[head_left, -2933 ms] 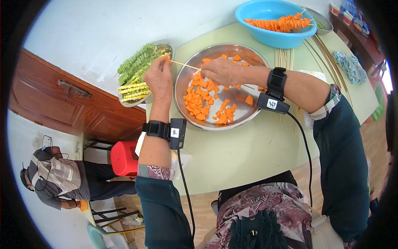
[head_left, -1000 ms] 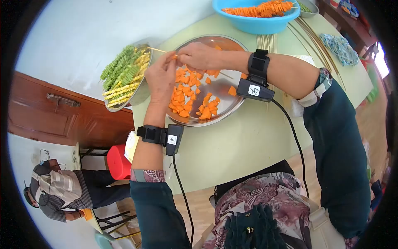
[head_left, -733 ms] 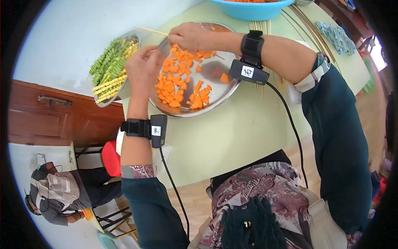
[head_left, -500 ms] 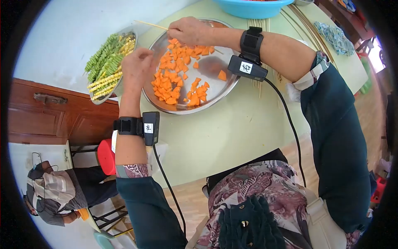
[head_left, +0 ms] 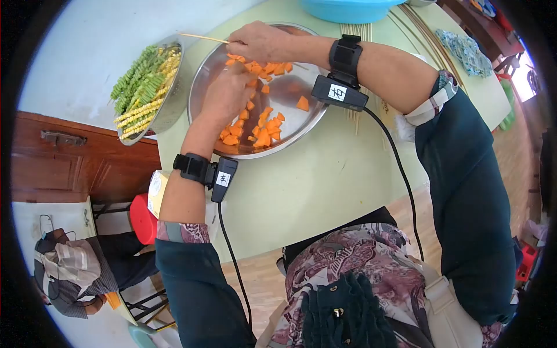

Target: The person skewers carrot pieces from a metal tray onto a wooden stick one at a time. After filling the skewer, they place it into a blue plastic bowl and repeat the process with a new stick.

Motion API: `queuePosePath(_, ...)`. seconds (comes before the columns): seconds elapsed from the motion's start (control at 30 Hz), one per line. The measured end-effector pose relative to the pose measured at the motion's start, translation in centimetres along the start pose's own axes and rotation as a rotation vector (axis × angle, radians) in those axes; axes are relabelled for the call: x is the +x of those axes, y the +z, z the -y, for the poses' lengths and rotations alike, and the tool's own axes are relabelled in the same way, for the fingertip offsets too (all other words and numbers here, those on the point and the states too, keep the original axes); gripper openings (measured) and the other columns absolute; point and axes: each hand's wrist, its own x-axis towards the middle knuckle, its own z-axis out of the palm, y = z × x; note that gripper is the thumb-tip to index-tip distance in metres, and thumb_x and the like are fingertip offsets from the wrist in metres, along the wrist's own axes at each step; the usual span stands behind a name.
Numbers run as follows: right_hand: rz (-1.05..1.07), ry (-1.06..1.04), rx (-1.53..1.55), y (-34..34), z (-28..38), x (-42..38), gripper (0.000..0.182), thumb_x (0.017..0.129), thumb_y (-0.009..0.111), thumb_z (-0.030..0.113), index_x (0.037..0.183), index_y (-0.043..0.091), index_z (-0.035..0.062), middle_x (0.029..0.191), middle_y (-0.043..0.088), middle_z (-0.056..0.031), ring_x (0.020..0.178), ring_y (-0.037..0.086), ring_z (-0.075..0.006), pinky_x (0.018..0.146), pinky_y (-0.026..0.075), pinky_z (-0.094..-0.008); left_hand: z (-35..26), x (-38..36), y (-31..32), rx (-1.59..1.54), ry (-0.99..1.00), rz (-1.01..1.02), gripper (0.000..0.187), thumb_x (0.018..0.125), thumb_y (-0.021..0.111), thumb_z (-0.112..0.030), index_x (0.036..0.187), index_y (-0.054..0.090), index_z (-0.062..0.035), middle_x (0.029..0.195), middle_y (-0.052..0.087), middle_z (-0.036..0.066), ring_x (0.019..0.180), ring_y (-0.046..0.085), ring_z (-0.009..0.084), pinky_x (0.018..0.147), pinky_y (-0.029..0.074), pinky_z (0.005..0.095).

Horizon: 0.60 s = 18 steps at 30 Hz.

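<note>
A round steel basin on the table holds many orange carrot pieces. Over its far rim, my right hand is closed around a thin wooden skewer, which sticks out to the left. My left hand reaches down among the carrots with its fingers bent together; the fingertips are partly hidden, and what they pinch cannot be made out. Left of the basin stands a metal colander with green vegetable skewers and yellow-green ones.
A light blue tub stands at the far edge, with a bundle of bare skewers beside it. Longer sticks and a blue-white cloth lie to the right. A person and a red stool are at lower left.
My left hand has moved right and down from the basin's left rim into the carrot pieces. My right hand still holds the skewer in nearly the same place.
</note>
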Motion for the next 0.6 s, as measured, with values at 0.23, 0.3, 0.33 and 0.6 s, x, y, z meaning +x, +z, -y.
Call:
queuePosePath(0.23,0.017,-0.034,-0.045,0.1,0.5,-0.2,0.028,0.084,0.043,0.023,0.081,0.058,-0.0007,0.061,0.059,-0.0125,0.044,0.054,-0.0197,0.049,0.047,-0.0305,0.7,0.1,0.0,-0.073,-0.069,0.014,0.015,0.073,0.058,-0.007,0.087,0.064,-0.0057,0.090,0.056,0.012,0.083,0.057,0.0305,0.071,0.046,0.0386)
queuePosePath(0.3,0.043,-0.007,-0.012,0.0,0.5,-0.3,0.028,0.084,0.043,0.023,0.082,0.058,0.0000,0.061,0.059,-0.0125,0.044,0.055,-0.0197,0.049,0.047,-0.0304,0.8,0.0,-0.1,-0.168,-0.157,0.015,0.014,0.072,0.060,-0.006,0.085,0.065,-0.0048,0.088,0.057,0.013,0.083,0.057,0.0316,0.071,0.046,0.0387)
queuePosePath(0.33,0.070,0.021,0.023,-0.1,0.7,-0.4,0.027,0.084,0.043,0.023,0.083,0.059,0.0008,0.062,0.059,-0.0124,0.045,0.056,-0.0197,0.049,0.047,-0.0303,1.1,0.0,-0.3,-0.166,-0.159,0.013,0.014,0.072,0.060,-0.006,0.085,0.065,-0.0048,0.088,0.057,0.013,0.083,0.057,0.0316,0.071,0.046,0.0387)
queuePosePath(0.6,0.112,0.008,-0.039,-0.3,1.1,-0.3,0.028,0.085,0.042,0.022,0.082,0.059,-0.0005,0.059,0.059,-0.0127,0.045,0.057,-0.0190,0.048,0.047,-0.0308,4.5,-1.4,-3.8,-0.590,-0.542,-0.169,0.022,0.074,0.064,-0.005,0.095,0.063,0.0024,0.083,0.064,0.007,0.069,0.059,0.0116,0.063,0.048,0.0237)
